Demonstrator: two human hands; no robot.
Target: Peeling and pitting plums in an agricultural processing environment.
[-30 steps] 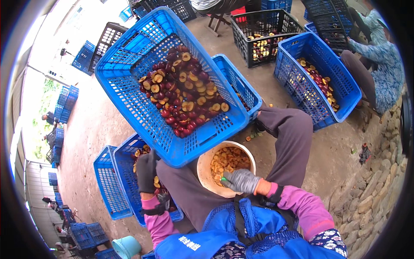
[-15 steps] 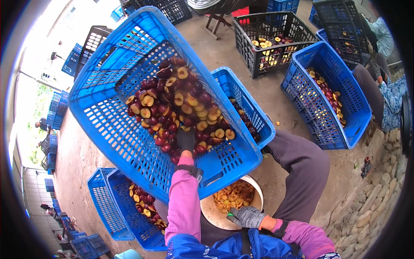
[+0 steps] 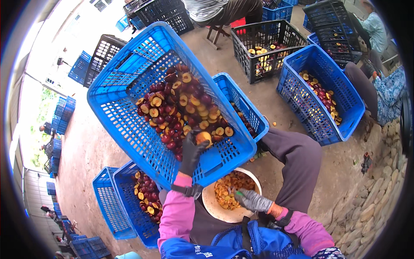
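My left hand [image 3: 189, 151], in a black glove, is closed on a halved plum [image 3: 204, 138] with its yellow cut face showing. It is over the near part of a tilted blue plastic crate [image 3: 228, 157], where many dark red plum halves [image 3: 172, 123] are heaped. Lower right, my right hand [image 3: 256, 200], in a grey glove, is closed on a small green-handled tool [image 3: 238, 194]; its working end is too small to make out. Just beneath that tool stands a white bucket [image 3: 211, 208] holding orange-brown fruit pieces [image 3: 228, 185].
Another blue crate [image 3: 222, 84] sits under the tilted one, and a further blue crate [image 3: 146, 231] with plums is at lower left. Black crate [image 3: 250, 64] and blue crate [image 3: 319, 101] stand to the right, near a seated person [image 3: 390, 88]. Stones [image 3: 366, 211] edge the floor.
My left hand has drawn back from the plum heap toward me, now with a plum half in it. My right hand has risen slightly beside the bucket. The whole view has shifted a little.
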